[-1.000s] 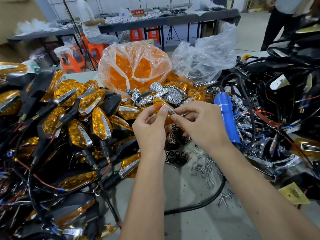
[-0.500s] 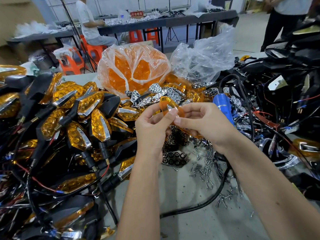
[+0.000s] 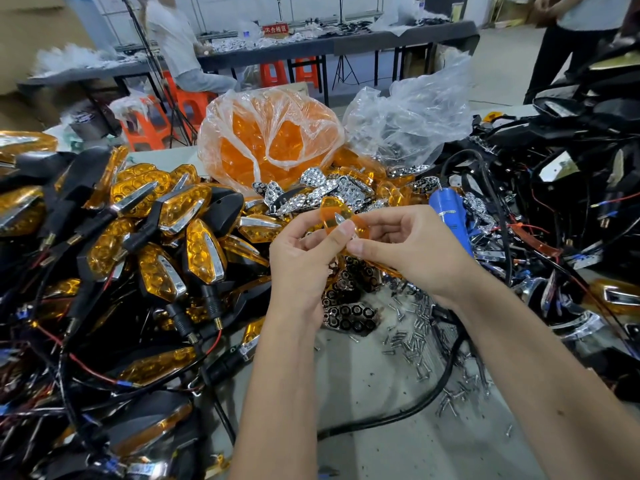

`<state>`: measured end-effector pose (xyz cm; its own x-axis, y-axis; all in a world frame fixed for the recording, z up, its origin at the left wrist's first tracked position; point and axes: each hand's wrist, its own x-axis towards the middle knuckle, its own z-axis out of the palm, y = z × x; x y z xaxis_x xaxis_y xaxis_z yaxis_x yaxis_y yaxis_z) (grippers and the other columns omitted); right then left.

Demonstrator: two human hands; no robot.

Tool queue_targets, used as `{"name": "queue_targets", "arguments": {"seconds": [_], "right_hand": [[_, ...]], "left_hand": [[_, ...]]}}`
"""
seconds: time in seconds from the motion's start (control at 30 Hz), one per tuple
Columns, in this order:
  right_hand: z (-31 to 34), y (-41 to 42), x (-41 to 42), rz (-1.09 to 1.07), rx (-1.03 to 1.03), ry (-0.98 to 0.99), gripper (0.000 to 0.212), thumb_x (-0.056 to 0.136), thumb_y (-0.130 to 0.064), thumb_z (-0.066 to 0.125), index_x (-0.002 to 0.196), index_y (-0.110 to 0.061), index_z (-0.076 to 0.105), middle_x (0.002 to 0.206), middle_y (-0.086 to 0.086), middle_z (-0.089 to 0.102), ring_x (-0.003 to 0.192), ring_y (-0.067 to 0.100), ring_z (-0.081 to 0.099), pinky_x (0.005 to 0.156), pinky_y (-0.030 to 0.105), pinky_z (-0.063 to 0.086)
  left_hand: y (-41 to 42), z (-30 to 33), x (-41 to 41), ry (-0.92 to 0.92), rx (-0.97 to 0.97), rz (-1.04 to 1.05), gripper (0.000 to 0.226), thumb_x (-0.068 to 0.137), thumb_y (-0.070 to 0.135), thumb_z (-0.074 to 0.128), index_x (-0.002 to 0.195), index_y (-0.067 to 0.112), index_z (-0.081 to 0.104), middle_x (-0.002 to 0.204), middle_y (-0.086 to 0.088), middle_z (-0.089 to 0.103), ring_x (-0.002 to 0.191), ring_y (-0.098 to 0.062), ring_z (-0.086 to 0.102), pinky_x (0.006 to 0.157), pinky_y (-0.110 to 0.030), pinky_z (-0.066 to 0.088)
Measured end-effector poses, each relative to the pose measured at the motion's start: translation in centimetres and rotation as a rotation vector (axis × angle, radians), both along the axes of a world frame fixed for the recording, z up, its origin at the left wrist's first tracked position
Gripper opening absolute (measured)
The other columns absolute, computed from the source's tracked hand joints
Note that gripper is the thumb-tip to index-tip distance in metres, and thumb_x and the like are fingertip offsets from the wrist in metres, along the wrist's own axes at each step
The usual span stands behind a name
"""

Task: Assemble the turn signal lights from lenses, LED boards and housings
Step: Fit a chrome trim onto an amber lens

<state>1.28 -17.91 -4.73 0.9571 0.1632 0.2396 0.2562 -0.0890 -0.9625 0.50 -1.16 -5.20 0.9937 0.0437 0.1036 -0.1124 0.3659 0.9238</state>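
Both hands meet above the counter (image 3: 381, 427): the left hand (image 3: 304, 258) and right hand (image 3: 412, 251) each pinch an amber lens (image 3: 332, 216) with curled fingers, thumbs nearly touching. A chrome sliver shows at its centre. Finished lights (image 3: 166, 237) pile to the left; loose screws (image 3: 415, 344) lie scattered beneath the hands.

Orange lens (image 3: 334, 216), blue screwdriver (image 3: 450, 216), amber honeycomb-patterned lights (image 3: 204, 252) on black housings (image 3: 225, 209).
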Motion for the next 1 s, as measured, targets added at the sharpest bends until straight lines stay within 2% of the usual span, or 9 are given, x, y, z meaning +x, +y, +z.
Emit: {"name": "queue_targets", "arguments": {"seconds": [0.1, 0.17, 0.37, 0.53, 0.6, 0.7, 0.73, 0.83, 1.0], "right_hand": [[-0.1, 0.1, 0.1, 0.030, 0.023, -0.007, 0.022, 0.080, -0.016, 0.090, 0.100, -0.016, 0.082, 0.081, 0.000, 0.074, 0.076, 0.011, 0.066, 0.074, 0.021, 0.057], [-0.1, 0.0, 0.1, 0.037, 0.026, -0.017, 0.019, 0.081, -0.014, 0.089, 0.099, -0.014, 0.082, 0.084, 0.002, 0.076, 0.077, 0.011, 0.067, 0.074, 0.021, 0.058], [0.0, 0.0, 0.1, 0.006, -0.014, -0.024, 0.022, 0.080, -0.019, 0.088, 0.100, -0.013, 0.081, 0.093, 0.013, 0.077, 0.083, 0.017, 0.068, 0.085, 0.037, 0.061], [0.0, -0.1, 0.0, 0.012, -0.028, -0.021, 0.020, 0.082, -0.016, 0.088, 0.100, -0.012, 0.081, 0.094, 0.014, 0.077, 0.085, 0.020, 0.069, 0.087, 0.043, 0.060], [0.0, 0.0, 0.0, 0.016, -0.025, -0.018, 0.019, 0.082, -0.015, 0.087, 0.100, -0.011, 0.081, 0.093, 0.014, 0.078, 0.084, 0.020, 0.069, 0.087, 0.043, 0.060], [0.1, 0.1, -0.1, 0.009, -0.024, -0.012, 0.020, 0.080, -0.015, 0.087, 0.099, -0.011, 0.081, 0.090, 0.013, 0.077, 0.082, 0.017, 0.068, 0.086, 0.043, 0.060], [0.2, 0.1, -0.1, 0.008, -0.021, -0.009, 0.023, 0.078, -0.019, 0.088, 0.099, -0.011, 0.081, 0.090, 0.011, 0.078, 0.081, 0.016, 0.068, 0.085, 0.041, 0.060], [0.2, 0.0, -0.2, 0.016, -0.002, -0.010, 0.033, 0.071, -0.029, 0.086, 0.098, -0.012, 0.081, 0.086, 0.005, 0.078, 0.080, 0.014, 0.068, 0.081, 0.034, 0.061], [0.0, -0.1, -0.1, 0.046, 0.044, 0.008, 0.034, 0.069, -0.027, 0.087, 0.098, -0.009, 0.081, 0.084, 0.005, 0.078, 0.079, 0.015, 0.069, 0.079, 0.028, 0.061]], "left_hand": [[-0.2, -0.1, 0.0, 0.015, -0.029, 0.006, 0.037, 0.068, 0.023, 0.087, 0.101, 0.013, 0.076, 0.088, -0.014, 0.078, 0.084, -0.024, 0.072, 0.082, -0.037, 0.057], [-0.4, 0.0, 0.0, 0.022, -0.039, 0.009, 0.040, 0.066, 0.023, 0.087, 0.103, 0.012, 0.075, 0.086, -0.011, 0.078, 0.080, -0.020, 0.072, 0.078, -0.033, 0.056], [-1.0, 0.0, -0.1, 0.032, -0.010, 0.013, 0.034, 0.067, 0.022, 0.084, 0.098, 0.014, 0.073, 0.068, 0.000, 0.071, 0.061, -0.008, 0.064, 0.061, -0.018, 0.051], [-0.8, 0.0, 0.0, 0.052, -0.014, 0.003, 0.034, 0.066, 0.024, 0.085, 0.097, 0.016, 0.073, 0.072, -0.003, 0.072, 0.065, -0.010, 0.065, 0.061, -0.018, 0.052], [-0.8, 0.0, 0.0, 0.062, -0.025, 0.009, 0.034, 0.065, 0.024, 0.085, 0.096, 0.017, 0.074, 0.077, -0.007, 0.073, 0.068, -0.012, 0.067, 0.065, -0.021, 0.053], [-1.0, 0.0, 0.0, 0.080, -0.054, 0.015, 0.030, 0.064, 0.022, 0.086, 0.092, 0.020, 0.075, 0.086, -0.015, 0.072, 0.078, -0.022, 0.067, 0.080, -0.036, 0.055], [-1.1, 0.0, 0.0, 0.079, -0.060, 0.012, 0.029, 0.064, 0.021, 0.085, 0.091, 0.021, 0.076, 0.085, -0.015, 0.072, 0.077, -0.022, 0.067, 0.081, -0.038, 0.055], [-1.2, 0.1, 0.1, 0.074, -0.065, 0.004, 0.030, 0.064, 0.019, 0.084, 0.092, 0.020, 0.074, 0.081, -0.010, 0.074, 0.073, -0.019, 0.068, 0.076, -0.034, 0.054], [-1.2, 0.3, 0.0, 0.083, -0.088, -0.020, 0.032, 0.065, 0.017, 0.083, 0.094, 0.016, 0.071, 0.077, -0.009, 0.072, 0.070, -0.018, 0.067, 0.072, -0.033, 0.055]]}}
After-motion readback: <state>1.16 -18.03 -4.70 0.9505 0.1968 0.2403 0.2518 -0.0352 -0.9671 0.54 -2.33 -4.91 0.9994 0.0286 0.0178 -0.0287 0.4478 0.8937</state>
